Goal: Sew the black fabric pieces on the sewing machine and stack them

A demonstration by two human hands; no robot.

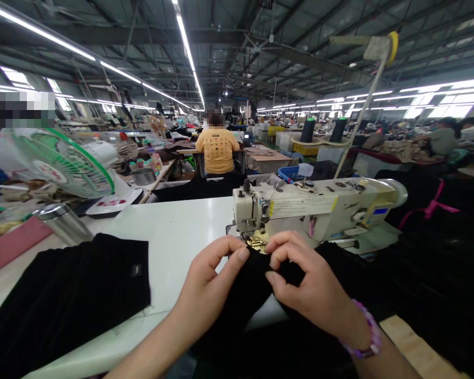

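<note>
Just in front of the needle area of a sewing machine (300, 208), both hands grip a piece of black fabric (250, 287). My left hand (213, 276) pinches its edge between thumb and forefinger. My right hand (306, 281), with a beaded bracelet (365, 331) at the wrist, has its thumb and fingers curled on the fabric close by. The cloth hangs down toward my lap. Another black fabric piece (90, 295) with a small label (136, 270) lies flat on the left of the white table (174, 226).
A steel cup (65, 223) and a green-rimmed fan (63, 163) stand at the left. Thread cones (308, 130) and a thread-stand pole (361, 116) rise behind the machine. More dark cloth (430, 279) is piled at the right. A person in yellow (217, 150) sits ahead.
</note>
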